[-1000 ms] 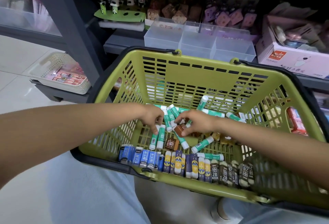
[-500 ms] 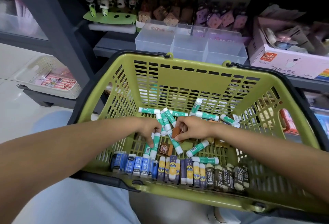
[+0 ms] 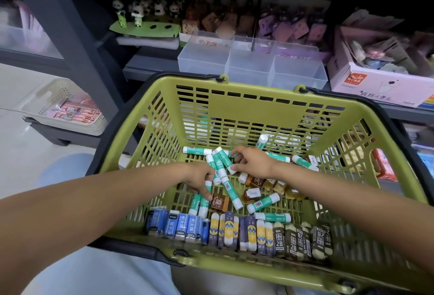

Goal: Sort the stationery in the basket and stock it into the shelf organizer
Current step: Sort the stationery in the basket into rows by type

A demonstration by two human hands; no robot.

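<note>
The right hand (image 3: 252, 162) has shifted to 12 o'clock, fingers pinching glue sticks (image 3: 222, 161), while the left hand (image 3: 202, 181), fingers curled, gathers more, so sorting continues

Even, bright light fills the basket (image 3: 258, 107), while the shelf (image 3: 150, 64) recess above is dim. Wide-angle distortion bends the edges, and the far goods look soft.

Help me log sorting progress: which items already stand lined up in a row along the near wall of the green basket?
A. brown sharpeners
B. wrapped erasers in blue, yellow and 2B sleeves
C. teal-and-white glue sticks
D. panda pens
B: the wrapped erasers stand side by side against the near wall of the basket, while the teal-and-white glue sticks lie scattered across its floor.
</note>
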